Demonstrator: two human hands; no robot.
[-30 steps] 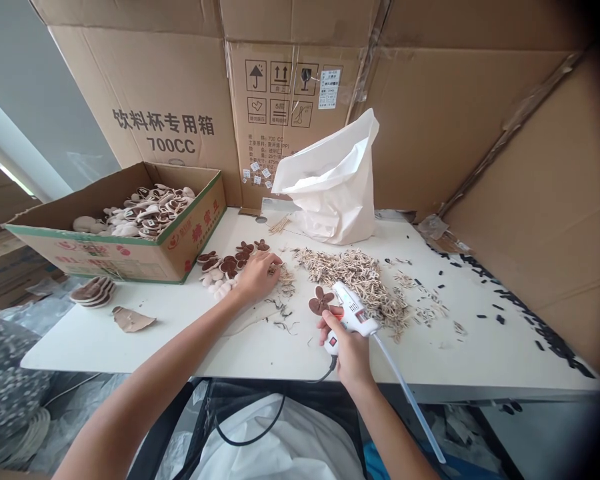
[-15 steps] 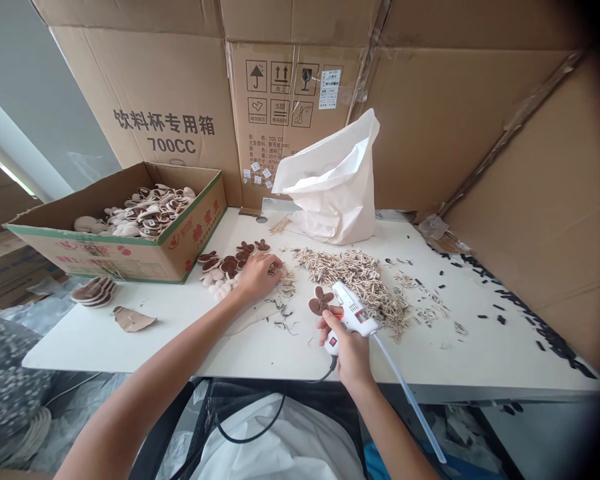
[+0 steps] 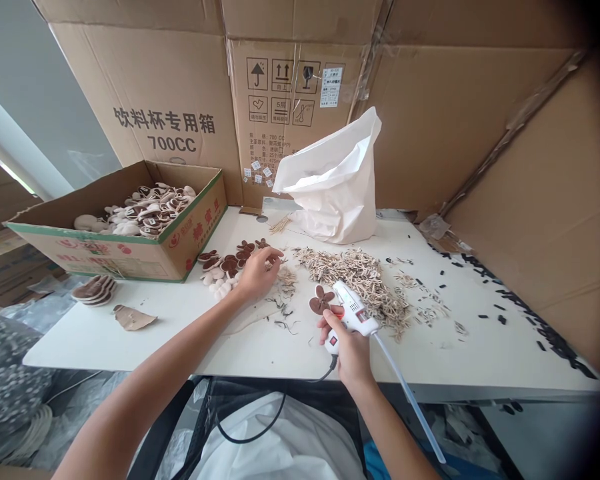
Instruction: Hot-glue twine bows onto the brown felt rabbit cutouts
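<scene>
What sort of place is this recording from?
Probably a makeshift small craft workshop: a hot glue gun in the right hand, a cardboard box of brown-and-white flower-shaped pieces, and a scrap-strewn white table backed by large opened cartons.

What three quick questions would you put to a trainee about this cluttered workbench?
1. Which hand grips the white plastic hot glue gun?
2. True or false: the open brown cardboard box of brown-and-cream rounded pieces stands to the right of the heap of pale dried slivers.
3. What stands just behind that heap? A: a crumpled white bag; B: a blue bucket; C: a glass jar.

Key:
1. The right hand.
2. False: the box stands to the left of the heap.
3. A.
</scene>
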